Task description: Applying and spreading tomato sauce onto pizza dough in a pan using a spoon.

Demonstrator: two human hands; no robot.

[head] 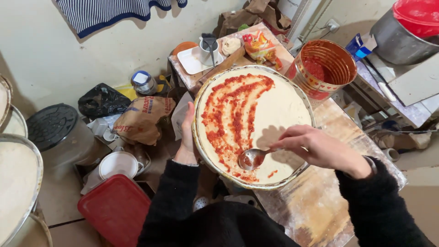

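**Sauce going onto dough in a round pan**

On the floor at far left, stacked round pans of dough (18, 183), then a black-lidded bin (51, 126), a red lid (114, 210) and a brown paper bag (141, 116). At the floured worktable's (315, 201) left edge, left hand (187, 137) lies flat against the rim of the pizza pan (201, 151), fingers straight and together, steadying it. The pan overhangs that edge and holds a raw dough round (279, 110); red sauce (233, 114) covers its left half in curved streaks, right half bare. Right hand (315, 146) pinches the handle of a metal spoon (251, 158) between thumb and fingertips; spoon bowl rests on the dough near the pan's near rim, sauce in it. At the table's far right corner, an open tin of sauce (324, 68) just beside the pan. Behind the pan, a white tray (192, 61) with a cup.
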